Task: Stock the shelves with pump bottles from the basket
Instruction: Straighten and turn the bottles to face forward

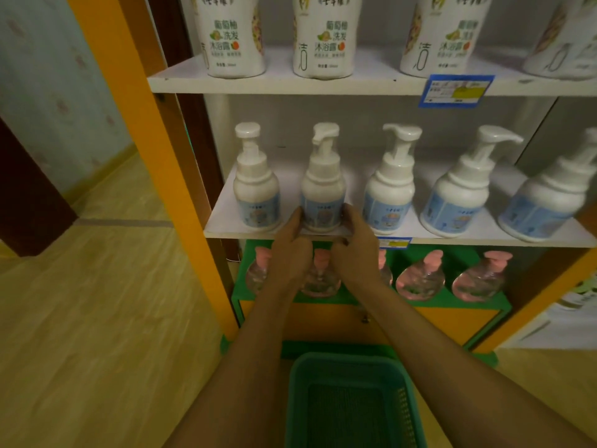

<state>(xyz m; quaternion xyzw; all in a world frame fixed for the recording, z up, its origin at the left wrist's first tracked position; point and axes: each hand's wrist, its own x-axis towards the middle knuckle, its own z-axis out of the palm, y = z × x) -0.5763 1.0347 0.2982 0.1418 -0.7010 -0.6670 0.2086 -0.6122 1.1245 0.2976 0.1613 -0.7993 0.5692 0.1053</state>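
A white pump bottle with a blue label (323,189) stands upright near the front edge of the middle shelf (223,218), second from the left in a row of several like it. My left hand (290,250) and my right hand (353,250) hold its base from either side, fingertips on the label. The green basket (297,399) sits on the floor below my forearms; its mesh bottom shows nothing inside.
Tall white bottles (231,37) fill the top shelf. Clear round bottles with pink pumps (420,279) stand on the green bottom shelf. An orange frame post (161,176) borders the shelving on the left, with wooden floor beyond. Blue price tags (455,91) hang on the shelf edges.
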